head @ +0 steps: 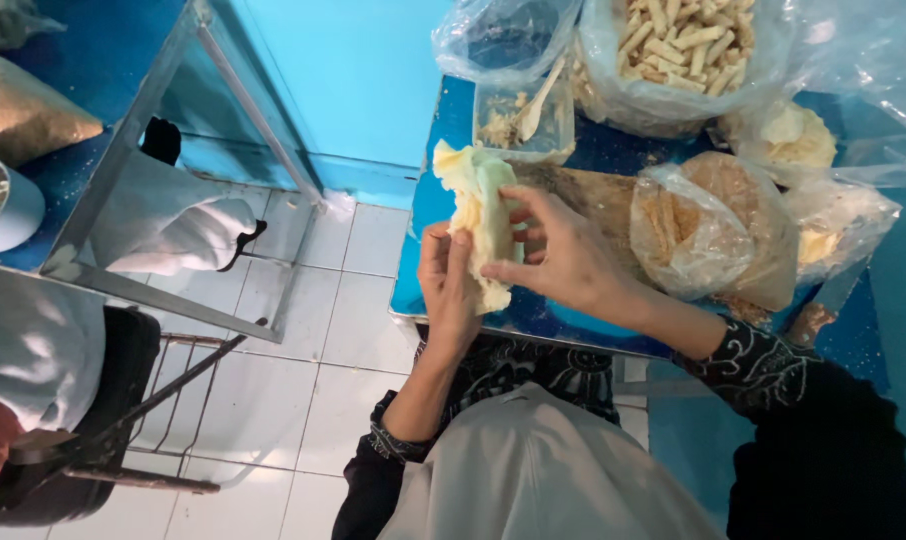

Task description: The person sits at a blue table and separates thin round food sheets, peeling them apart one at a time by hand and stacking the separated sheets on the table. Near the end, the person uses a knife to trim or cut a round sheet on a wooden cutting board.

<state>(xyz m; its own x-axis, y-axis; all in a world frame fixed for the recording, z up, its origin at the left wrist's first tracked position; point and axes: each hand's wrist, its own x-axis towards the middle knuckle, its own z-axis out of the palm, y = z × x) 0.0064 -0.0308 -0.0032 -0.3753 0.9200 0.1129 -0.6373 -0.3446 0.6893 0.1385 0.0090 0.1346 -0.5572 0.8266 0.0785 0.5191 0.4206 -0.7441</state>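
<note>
- The left hand (447, 285) and right hand (558, 255) close their fingers around a pale dough sheet (481, 215), above the blue table's (428, 205) front-left corner.
- Roll it well by pressing evenly, gently.

clear bag of pale sticks (688, 50) top right | empty clear bag (503, 40) top centre | clear tub (523, 120) beneath it | brown-crumb bags (713, 230) right of centre | pale-lump bags (803, 140) far right | tan sack (18, 110) upper left

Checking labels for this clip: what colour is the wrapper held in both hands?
The wrapper is pale yellow to cream, seen best in the head view, held between left hand and right hand.
</note>
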